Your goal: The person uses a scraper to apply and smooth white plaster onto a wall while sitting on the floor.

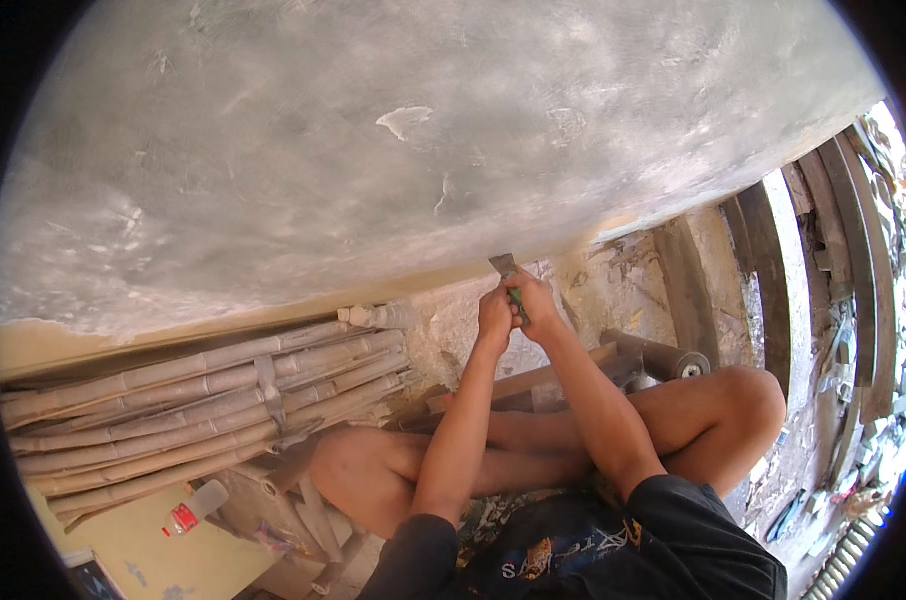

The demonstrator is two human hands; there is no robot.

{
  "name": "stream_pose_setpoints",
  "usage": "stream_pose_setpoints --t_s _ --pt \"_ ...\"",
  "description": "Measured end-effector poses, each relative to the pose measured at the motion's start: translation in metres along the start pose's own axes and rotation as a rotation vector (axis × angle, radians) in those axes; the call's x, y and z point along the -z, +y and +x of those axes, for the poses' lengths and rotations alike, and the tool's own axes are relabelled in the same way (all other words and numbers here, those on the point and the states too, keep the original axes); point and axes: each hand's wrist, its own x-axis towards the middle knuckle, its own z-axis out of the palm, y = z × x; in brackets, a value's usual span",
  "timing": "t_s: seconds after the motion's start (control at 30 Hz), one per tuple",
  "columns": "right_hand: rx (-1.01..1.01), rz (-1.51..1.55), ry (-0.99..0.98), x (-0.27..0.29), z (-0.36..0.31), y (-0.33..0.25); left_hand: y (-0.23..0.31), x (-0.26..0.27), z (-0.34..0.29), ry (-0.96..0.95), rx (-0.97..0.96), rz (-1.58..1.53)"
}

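Note:
Both of my hands are closed round the handle of a putty knife (502, 264), whose flat metal blade points away from me at the lower edge of a grey wall (273, 200). A bit of its green handle shows between my fingers. My left hand (494, 318) grips from the left side, lower down. My right hand (539, 302) wraps the handle from the right, close to the blade. Whether the blade's tip touches the wall I cannot tell. The grey surface has pale patches and flaked spots, and a yellowish strip runs along its bottom.
A bundle of bamboo poles (213, 390) lies to the left along the wall. Below it is a plastic bottle with a red label (195, 508). Wooden beams (773, 260) stand on the right, with scattered debris beyond. A round pipe or log (668, 360) lies by my right knee.

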Motion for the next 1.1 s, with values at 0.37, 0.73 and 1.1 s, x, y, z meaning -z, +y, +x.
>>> stream_pose_setpoints --t_s 0.37,0.73,1.1 --pt "-0.035 -0.029 -0.041 0.005 0.004 0.001 -0.003 0.0 0.003 -0.002 0.021 0.086" --pt "-0.004 -0.076 -0.017 0.003 0.001 -0.007 -0.002 -0.005 0.005 -0.013 0.005 0.003" --pt "0.03 -0.159 0.025 0.005 0.008 0.002 -0.01 0.0 0.008 -0.037 0.03 0.029"
